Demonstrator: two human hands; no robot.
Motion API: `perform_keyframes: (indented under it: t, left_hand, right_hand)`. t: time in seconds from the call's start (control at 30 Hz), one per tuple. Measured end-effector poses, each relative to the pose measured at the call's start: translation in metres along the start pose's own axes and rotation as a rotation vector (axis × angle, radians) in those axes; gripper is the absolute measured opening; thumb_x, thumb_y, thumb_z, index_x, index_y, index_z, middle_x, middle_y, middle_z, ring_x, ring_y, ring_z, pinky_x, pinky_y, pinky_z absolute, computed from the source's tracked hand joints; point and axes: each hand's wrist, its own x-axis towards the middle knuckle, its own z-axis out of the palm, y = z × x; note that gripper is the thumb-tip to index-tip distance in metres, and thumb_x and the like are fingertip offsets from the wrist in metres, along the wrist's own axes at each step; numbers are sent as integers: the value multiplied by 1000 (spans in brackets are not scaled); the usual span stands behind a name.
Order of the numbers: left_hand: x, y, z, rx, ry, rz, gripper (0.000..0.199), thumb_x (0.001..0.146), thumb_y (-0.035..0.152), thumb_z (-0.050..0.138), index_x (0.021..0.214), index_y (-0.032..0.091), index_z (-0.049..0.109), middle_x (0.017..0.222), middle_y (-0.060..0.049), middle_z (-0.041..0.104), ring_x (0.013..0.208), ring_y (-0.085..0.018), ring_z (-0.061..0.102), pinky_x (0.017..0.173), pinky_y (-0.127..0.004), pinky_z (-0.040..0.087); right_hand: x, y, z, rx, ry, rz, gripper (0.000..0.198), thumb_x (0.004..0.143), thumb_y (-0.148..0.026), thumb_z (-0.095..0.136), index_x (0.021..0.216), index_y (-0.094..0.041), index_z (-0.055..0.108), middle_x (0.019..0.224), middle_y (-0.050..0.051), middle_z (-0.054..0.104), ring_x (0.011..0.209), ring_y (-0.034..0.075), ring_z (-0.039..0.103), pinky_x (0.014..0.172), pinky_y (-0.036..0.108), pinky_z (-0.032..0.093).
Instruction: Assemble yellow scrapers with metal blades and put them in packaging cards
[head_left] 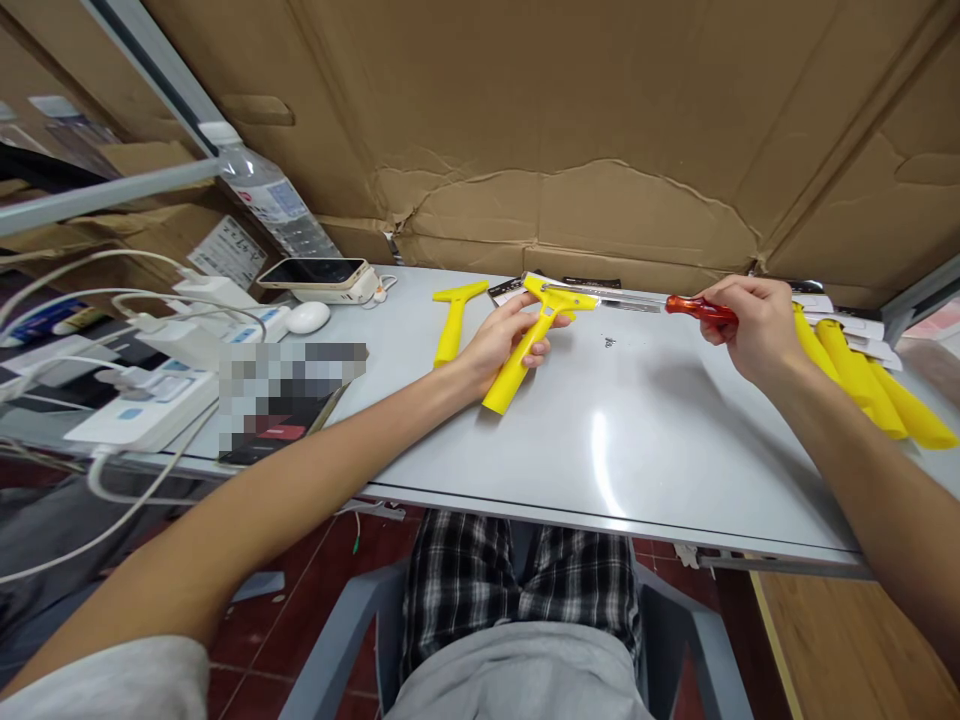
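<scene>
One yellow plastic T-shaped tool (519, 362), gripped below its head in the left hand (490, 346), seemingly braced for the red-handled metal screwdriver (697, 309) clasped in the right hand (756, 322), shaft pointing left from that hand.

The front middle of the desk (675, 470) lies open; a red-handled screwdriver (684, 306) bars the way behind, a power strip (161, 408) the left, yellow scraper handles (862, 380) the right.
</scene>
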Motion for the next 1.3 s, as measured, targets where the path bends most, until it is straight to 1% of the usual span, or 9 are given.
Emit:
perform_keyframes:
  t: [0.1, 0.23, 0.4, 0.53, 0.67, 0.8, 0.93, 1.13, 1.3]
  left_hand:
    - [0, 0, 0, -5, 3, -5, 45, 97, 11, 58, 141, 20, 51, 106, -12, 79, 51, -7, 53, 44, -20, 33]
    - [-1, 0, 1, -1, -8, -17, 47, 96, 10, 60, 140, 20, 50, 106, -11, 79, 51, -7, 53, 45, -20, 33]
    - [0, 0, 0, 16, -2, -26, 45, 96, 10, 61, 138, 21, 52, 106, -11, 79, 52, -7, 53, 45, -20, 34]
    - [2, 0, -3, -5, 5, -8, 45, 96, 10, 63, 138, 21, 52, 108, -12, 79, 52, -7, 53, 45, -20, 34]
    - [3, -2, -6, 19, -3, 6, 42, 98, 11, 62, 138, 20, 53, 109, -13, 79, 53, -7, 55, 46, -20, 35]
    - [3, -6, -7, 101, -2, 7, 35, 101, 12, 58, 134, 20, 54, 112, -14, 79, 54, -8, 58, 47, -21, 37]
    - [3, -12, -9, 233, -3, 35, 34, 101, 16, 63, 133, 23, 53, 112, -13, 80, 55, -9, 59, 48, -22, 41]
    - [-1, -14, -9, 381, -25, 69, 30, 103, 20, 66, 130, 21, 54, 112, -13, 79, 56, -9, 60, 50, -24, 45]
    - [-1, -13, -8, 390, -21, 72, 30, 104, 20, 66, 131, 21, 54, 109, -13, 80, 55, -9, 59, 51, -24, 45]
  right_hand:
    - [-3, -3, -1, -68, 6, -86, 21, 75, -34, 73, 75, -14, 65, 57, 1, 52, 47, 6, 44, 44, 23, 32]
    - [-13, -10, -5, -287, -2, -286, 16, 83, -28, 69, 78, -13, 70, 61, 3, 58, 51, 5, 48, 50, 22, 38]
    - [-22, -19, -12, -474, 14, -416, 15, 86, -27, 69, 80, -14, 74, 68, 4, 64, 58, 5, 50, 54, 22, 35]
    - [-22, -22, -15, -500, 30, -414, 13, 88, -27, 69, 80, -17, 73, 74, 6, 67, 62, 7, 51, 59, 25, 38]
    - [-19, -21, -16, -483, 41, -404, 15, 87, -27, 68, 79, -16, 73, 74, 6, 67, 62, 7, 53, 59, 24, 39]
    - [-12, -20, -18, -353, 55, -370, 16, 80, -27, 70, 76, -12, 72, 64, 5, 61, 56, 7, 53, 52, 22, 38]
    - [-6, -19, -19, -233, 56, -352, 17, 73, -27, 70, 73, -10, 70, 56, 4, 56, 46, 6, 47, 45, 21, 34]
    - [-5, -16, -20, -247, 41, -352, 16, 69, -25, 69, 72, -10, 70, 62, 4, 62, 47, 6, 50, 44, 20, 37]
    - [-5, -15, -21, -252, 18, -365, 15, 71, -25, 69, 72, -10, 70, 58, 3, 58, 48, 5, 49, 45, 19, 39]
